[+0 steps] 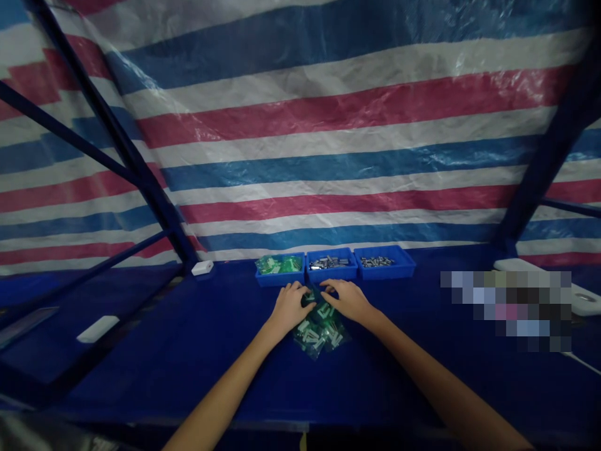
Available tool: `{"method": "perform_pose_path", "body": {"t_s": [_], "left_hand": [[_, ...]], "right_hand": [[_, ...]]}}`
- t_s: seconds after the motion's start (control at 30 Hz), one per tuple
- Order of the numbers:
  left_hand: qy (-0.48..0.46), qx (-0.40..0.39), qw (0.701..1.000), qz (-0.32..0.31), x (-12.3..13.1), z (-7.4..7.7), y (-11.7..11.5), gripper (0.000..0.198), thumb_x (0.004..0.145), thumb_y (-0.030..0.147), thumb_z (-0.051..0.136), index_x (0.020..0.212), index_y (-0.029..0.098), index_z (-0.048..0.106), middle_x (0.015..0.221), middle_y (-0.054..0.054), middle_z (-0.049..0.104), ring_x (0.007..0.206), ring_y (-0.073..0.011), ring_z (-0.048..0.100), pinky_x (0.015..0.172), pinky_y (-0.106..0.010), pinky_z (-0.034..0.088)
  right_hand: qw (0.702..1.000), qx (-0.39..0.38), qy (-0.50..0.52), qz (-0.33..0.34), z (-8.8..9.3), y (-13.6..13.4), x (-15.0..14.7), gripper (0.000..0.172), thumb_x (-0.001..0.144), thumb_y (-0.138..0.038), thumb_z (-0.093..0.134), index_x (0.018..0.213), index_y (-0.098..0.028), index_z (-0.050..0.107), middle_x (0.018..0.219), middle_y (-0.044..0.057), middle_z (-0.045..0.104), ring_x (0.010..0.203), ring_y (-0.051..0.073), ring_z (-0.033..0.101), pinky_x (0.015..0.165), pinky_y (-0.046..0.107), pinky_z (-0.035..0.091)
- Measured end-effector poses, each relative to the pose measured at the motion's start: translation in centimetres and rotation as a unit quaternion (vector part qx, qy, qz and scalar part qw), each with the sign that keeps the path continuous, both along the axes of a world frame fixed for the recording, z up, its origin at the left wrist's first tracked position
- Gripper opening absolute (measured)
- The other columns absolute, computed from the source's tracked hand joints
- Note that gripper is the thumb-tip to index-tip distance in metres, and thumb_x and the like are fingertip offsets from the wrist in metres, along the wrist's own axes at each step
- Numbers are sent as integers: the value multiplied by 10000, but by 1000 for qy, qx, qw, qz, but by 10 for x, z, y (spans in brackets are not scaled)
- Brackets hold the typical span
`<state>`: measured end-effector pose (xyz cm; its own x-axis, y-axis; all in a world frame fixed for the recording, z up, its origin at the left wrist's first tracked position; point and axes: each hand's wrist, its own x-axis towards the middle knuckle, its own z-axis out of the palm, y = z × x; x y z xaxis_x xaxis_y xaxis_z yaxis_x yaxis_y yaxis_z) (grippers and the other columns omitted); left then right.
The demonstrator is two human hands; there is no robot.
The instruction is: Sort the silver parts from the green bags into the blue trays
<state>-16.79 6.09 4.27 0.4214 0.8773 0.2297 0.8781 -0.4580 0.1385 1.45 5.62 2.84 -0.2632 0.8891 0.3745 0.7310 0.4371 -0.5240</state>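
Several clear plastic bags of small white and metal parts [313,338] lie in a greenish pile on the blue table. My left hand [290,307] is at the pile's upper left, fingers curled and thumb bent in against a small plastic bag [310,294]. Across from it, my right hand [347,299] reaches in from the right with thumb and fingers drawn together at the same bag. The fingertips are partly hidden, and the bag's contents are too small to make out.
Behind the hands stand three blue trays: one with green bags [280,264], two with metal pieces [331,262] [378,262]. A white box [202,268] sits at the back left, another white object [97,329] further left. At right lies a white device [521,268] beside a blurred patch. Blue frame posts [159,207] flank the table.
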Motion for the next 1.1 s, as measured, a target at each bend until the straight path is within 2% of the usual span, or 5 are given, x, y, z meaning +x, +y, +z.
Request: {"method": "perform_pose_path", "body": {"t_s": [0.23, 0.5, 0.67, 0.9, 1.1], "left_hand": [[-180, 32, 983, -21, -1, 11, -8, 232, 846, 319, 483, 890, 241, 697, 875, -26, 710, 843, -205, 637, 771, -318, 459], [-487, -15, 873, -8, 1, 2, 0, 303, 795, 446, 553, 889, 179, 661, 805, -29, 688, 715, -168, 615, 653, -269, 480], [-467, 23, 883, -29, -2, 6, -2, 271, 737, 421, 639, 868, 184, 646, 810, -29, 667, 686, -147, 582, 644, -269, 467], [-304, 151, 933, -117, -13, 9, -2, 166, 811, 271, 568, 679, 242, 665, 869, -23, 688, 996, -209, 577, 910, -395, 396], [-350, 171, 920, 31, -25, 33, 39, 191, 804, 354, 580, 895, 215, 674, 885, -37, 697, 837, -188, 610, 809, -317, 438]], "right_hand": [[996, -29, 86, -1, -1, 1, -5, 341, 865, -462, 442, 1004, -227, 646, 937, 45, 662, 891, 184, 602, 787, 320, 461], [923, -80, 369, 76, 10, 1, -16, 317, 705, -439, 641, 887, -180, 623, 725, 19, 667, 646, 165, 626, 638, 303, 505], [921, -52, 383, 50, 9, 4, -14, 278, 696, -399, 659, 872, -189, 615, 759, 33, 692, 699, 185, 653, 686, 333, 512], [978, 144, 147, 45, 18, -4, -3, 105, 789, -250, 577, 713, -236, 648, 1024, 32, 685, 1027, 219, 584, 955, 428, 367], [973, 173, 148, -30, 20, -4, -3, 272, 814, -340, 562, 1065, -236, 587, 981, 44, 694, 1041, 227, 584, 917, 394, 386]]}}
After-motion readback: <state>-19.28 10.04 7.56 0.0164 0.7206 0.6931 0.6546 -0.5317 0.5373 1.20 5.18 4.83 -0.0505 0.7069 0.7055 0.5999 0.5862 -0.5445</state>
